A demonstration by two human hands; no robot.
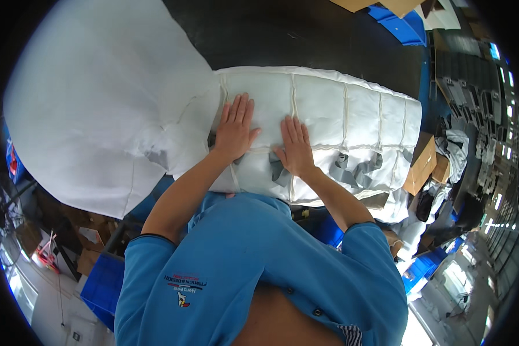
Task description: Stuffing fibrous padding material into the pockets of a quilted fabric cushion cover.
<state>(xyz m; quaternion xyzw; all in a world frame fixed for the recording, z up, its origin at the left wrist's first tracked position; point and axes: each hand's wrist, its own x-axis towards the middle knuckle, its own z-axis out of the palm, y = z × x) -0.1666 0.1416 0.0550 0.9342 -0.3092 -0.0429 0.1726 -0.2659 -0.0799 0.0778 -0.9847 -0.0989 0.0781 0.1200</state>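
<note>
Panel of thick, white, padded fabric (323, 104), stitched by raised seams into block-like sections, lies across a smooth black bench (294, 40), directly in front of the person. The left hand (234, 131) rests flat near the panel's left end, palm down, its fingers extended and nearly together. The right hand (297, 151) lies flat near the middle, fingers extended and thumb apart; neither hand pinches the fabric. Flat grey fabric straps (366, 171) curl loosely along the near side. The panel appears soft, compressible and light for its bulk, likely to sag if lifted at one point; the outer edges and seams seem the firmest places for a two-handed hold, whereas the loose straps might snag. To the left spreads a broad, smooth white fabric sheet (109, 86); whether it joins the panel cannot be told. Beyond the bench's contents, an angular blue plastic tray (403, 27) appears at upper right, and a brown cardboard box (422, 164) stands past the panel's right end.
</note>
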